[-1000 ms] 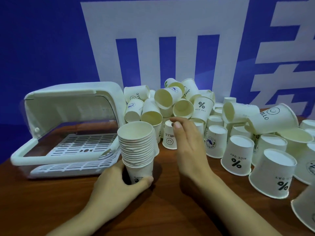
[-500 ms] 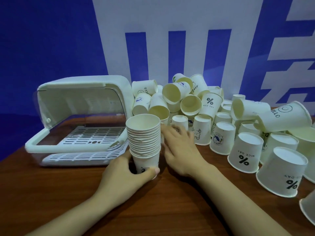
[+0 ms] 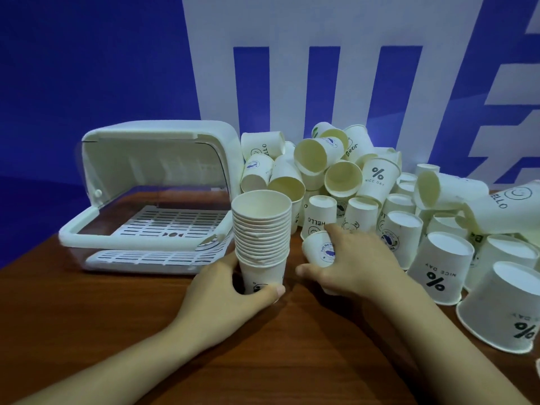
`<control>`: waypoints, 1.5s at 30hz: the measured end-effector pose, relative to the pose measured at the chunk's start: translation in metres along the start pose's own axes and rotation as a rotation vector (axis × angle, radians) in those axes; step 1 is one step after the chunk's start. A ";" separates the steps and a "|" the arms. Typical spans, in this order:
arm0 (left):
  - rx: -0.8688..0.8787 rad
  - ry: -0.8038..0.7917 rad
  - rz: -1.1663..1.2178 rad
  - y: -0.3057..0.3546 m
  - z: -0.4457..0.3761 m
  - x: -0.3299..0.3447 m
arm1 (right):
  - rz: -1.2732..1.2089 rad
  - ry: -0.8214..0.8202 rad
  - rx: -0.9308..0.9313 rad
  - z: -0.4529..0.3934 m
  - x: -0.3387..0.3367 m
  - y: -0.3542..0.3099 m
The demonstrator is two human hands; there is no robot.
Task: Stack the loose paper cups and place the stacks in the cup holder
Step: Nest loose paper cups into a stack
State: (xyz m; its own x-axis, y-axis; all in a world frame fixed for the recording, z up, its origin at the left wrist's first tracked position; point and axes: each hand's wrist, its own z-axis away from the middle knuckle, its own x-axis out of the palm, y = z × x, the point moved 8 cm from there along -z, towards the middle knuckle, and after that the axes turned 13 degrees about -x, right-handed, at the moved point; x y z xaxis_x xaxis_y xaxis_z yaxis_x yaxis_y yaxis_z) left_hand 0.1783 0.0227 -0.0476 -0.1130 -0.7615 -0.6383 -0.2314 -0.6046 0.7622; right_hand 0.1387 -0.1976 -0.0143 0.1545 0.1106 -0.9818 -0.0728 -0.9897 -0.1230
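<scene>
An upright stack of paper cups [image 3: 262, 229] stands on the brown table, and my left hand [image 3: 228, 290] grips its lowest cup from the left and front. Just to the right, my right hand [image 3: 353, 261] holds a single white cup with a blue print [image 3: 320, 249], tilted with its base toward the stack. The white cup holder [image 3: 152, 200] sits at the left with its lid raised and its slotted tray bare. A heap of loose cups [image 3: 321, 168] lies behind the stack.
Many upside-down cups with "%" and "HELLO" prints [image 3: 438, 267] crowd the right side of the table [image 3: 117, 331]. A blue and white wall stands close behind. Bare wood shows in front of the holder and between my forearms.
My right hand has drawn a single cup out of the heap toward me and now holds it beside the stack. The left hand stays on the stack's base.
</scene>
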 end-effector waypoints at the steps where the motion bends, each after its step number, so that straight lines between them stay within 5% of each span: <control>1: 0.004 -0.002 -0.004 0.000 0.000 0.000 | -0.061 -0.002 0.013 0.002 -0.002 0.001; 9: 0.037 -0.036 -0.018 0.007 0.002 0.003 | -0.985 0.757 -0.064 0.027 -0.072 0.002; 17: 0.170 -0.178 0.005 0.025 0.013 0.018 | -1.516 0.820 -0.340 0.035 -0.094 -0.031; 26: 0.170 -0.084 -0.077 0.021 0.011 0.017 | -1.233 0.639 -0.367 0.028 -0.060 -0.053; 45: 0.087 0.015 -0.130 0.010 0.002 0.007 | -0.852 0.742 -0.453 0.025 -0.055 -0.052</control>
State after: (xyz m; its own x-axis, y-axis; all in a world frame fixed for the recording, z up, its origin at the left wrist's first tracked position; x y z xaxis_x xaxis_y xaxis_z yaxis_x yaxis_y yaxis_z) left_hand 0.1736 0.0116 -0.0441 -0.0623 -0.6816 -0.7291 -0.3259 -0.6766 0.6603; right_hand 0.1091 -0.1496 0.0426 0.5222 0.8084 -0.2717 0.6543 -0.5841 -0.4804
